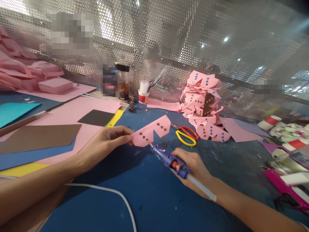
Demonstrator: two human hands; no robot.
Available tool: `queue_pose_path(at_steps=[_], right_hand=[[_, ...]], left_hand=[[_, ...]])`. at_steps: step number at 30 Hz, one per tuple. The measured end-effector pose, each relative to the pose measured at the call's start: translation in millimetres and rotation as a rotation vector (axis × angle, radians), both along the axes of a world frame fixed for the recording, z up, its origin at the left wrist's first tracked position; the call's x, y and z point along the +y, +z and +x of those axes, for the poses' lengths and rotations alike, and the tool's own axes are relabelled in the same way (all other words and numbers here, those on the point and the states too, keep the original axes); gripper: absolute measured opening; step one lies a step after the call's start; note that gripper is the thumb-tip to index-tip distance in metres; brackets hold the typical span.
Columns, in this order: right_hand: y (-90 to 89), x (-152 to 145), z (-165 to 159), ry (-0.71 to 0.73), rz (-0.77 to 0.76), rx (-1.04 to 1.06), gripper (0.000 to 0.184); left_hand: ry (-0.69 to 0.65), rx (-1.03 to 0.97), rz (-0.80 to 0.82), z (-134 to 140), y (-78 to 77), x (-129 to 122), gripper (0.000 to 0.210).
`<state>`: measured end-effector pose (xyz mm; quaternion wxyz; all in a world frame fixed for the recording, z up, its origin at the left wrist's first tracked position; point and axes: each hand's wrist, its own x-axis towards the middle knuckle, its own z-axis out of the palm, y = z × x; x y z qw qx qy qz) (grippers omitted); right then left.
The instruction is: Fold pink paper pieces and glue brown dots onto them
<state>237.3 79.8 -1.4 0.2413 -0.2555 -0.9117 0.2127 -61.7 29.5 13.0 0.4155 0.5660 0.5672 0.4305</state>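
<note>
Between thumb and fingers, my left hand (pixel 118 137) pinches the left end of a pink paper cutout (pixel 145 132). The cutout has a V-shaped notch in its lower edge and two groups of small dark squares. My right hand (pixel 193 164) is closed round a blue hot glue gun (pixel 166 157), with a clear glue stick (pixel 201 187) sticking out of its back. The gun's tip meets or nearly meets the cutout beside the squares at its left; contact is too fine to tell. Scissors (pixel 187 136) with red and yellow handles lie just right of the cutout.
A tall pile of pink cutouts (pixel 201 96) stands at the back right. Coloured sheets (pixel 36 138) cover the left side. A paper cup (pixel 143 96) and a lidded jar (pixel 124 83) stand by the perforated metal screen (pixel 135 38). A white cord (pixel 108 190) crosses the blue table (pixel 154 206).
</note>
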Motion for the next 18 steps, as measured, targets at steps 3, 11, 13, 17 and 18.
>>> queue_pose_path(at_steps=[3,11,13,17,18], right_hand=[[-0.1,-0.7,0.1,-0.008,-0.01,0.01,0.016],[-1.5,0.0,-0.9,-0.005,-0.014,0.016,0.019],[-1.5,-0.2,-0.9,-0.008,-0.017,0.013,0.02],[-2.0,-0.6,-1.3,-0.024,-0.014,0.027,0.023],[-2.2,-0.6,-1.5,-0.031,-0.014,0.029,0.023]], left_hand=[[0.015,-0.012,-0.005,-0.4,-0.9,0.3,0.025],[-0.019,0.008,0.003,1.8,2.6,-1.0,0.024],[-0.02,0.004,0.013,1.3,2.3,-0.8,0.024],[-0.021,0.015,0.015,0.5,1.1,-0.4,0.024],[-0.019,0.017,0.013,0.3,0.8,-0.4,0.024]])
